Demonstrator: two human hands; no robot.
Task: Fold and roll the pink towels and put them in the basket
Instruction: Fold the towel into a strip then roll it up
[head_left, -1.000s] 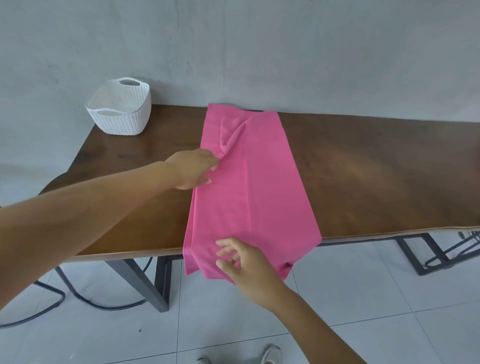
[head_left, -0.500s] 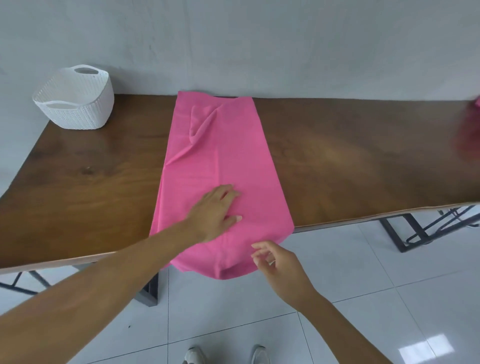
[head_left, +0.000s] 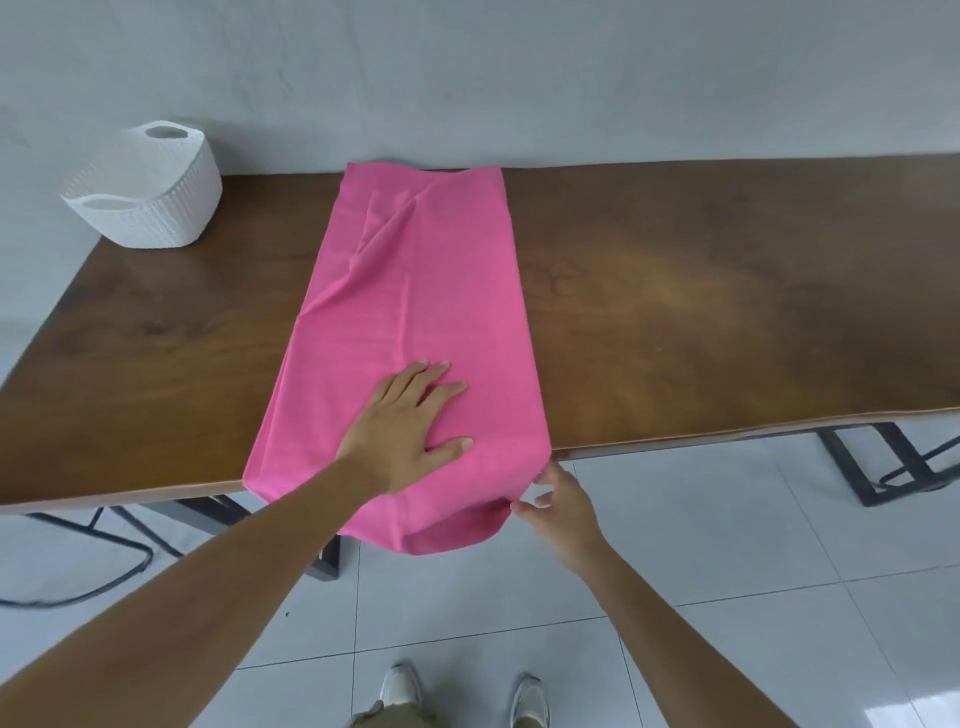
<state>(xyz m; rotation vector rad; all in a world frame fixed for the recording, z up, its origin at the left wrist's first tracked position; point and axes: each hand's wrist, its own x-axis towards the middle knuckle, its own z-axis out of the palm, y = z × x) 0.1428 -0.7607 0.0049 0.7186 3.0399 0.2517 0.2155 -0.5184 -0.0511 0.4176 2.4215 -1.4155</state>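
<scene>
Head view: table (head_left: 727, 312) carries pink towel (head_left: 415, 291), folded lengthwise, near end drooping over the edge; basket (head_left: 150, 202) far left, well apart; left hand (head_left: 405, 431) flat, fingers straight, pressing cloth; right hand (head_left: 558, 499) at near right corner, pinch unclear. Likely soft, light, limp: take corners.

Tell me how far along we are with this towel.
Done: the pink towel lies folded into a long strip across the table. In hand: the left hand presses it flat; the right hand pinches its overhanging near corner. Left: smoothing the far-end crease, rolling, and putting it in the white basket.
</scene>
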